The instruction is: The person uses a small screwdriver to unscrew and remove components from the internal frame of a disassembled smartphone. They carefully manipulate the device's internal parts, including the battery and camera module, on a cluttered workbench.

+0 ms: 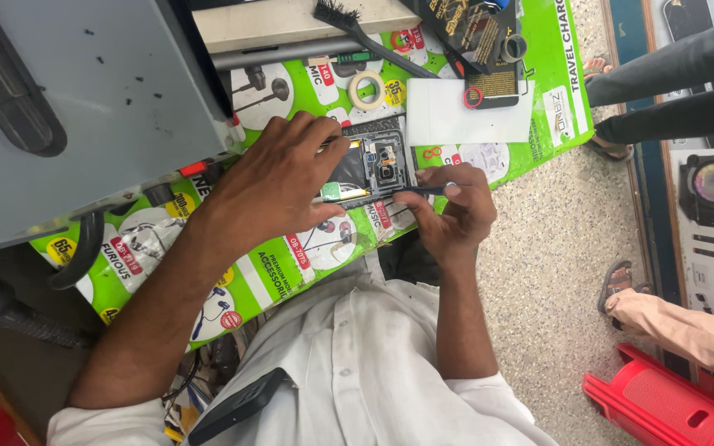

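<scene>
An opened phone (pixel 378 165) with its back off lies on a green printed counter (pixel 283 264), its camera module and board exposed. My left hand (pixel 278 177) covers the phone's left part and holds it down, fingers curled over its upper edge. My right hand (pixel 454 206) is closed around a thin dark tool (pixel 423 191) whose tip points left at the phone's lower edge. Part of the phone is hidden under my left hand.
A white sheet (pixel 477 111), a roll of tape (pixel 366 89), a black brush (pixel 365 33) and a dark packet (pixel 481 41) lie behind the phone. A grey machine (pixel 68 107) stands left. Other people's legs and sandalled feet (pixel 621 285) and a red stool (pixel 663 400) are right.
</scene>
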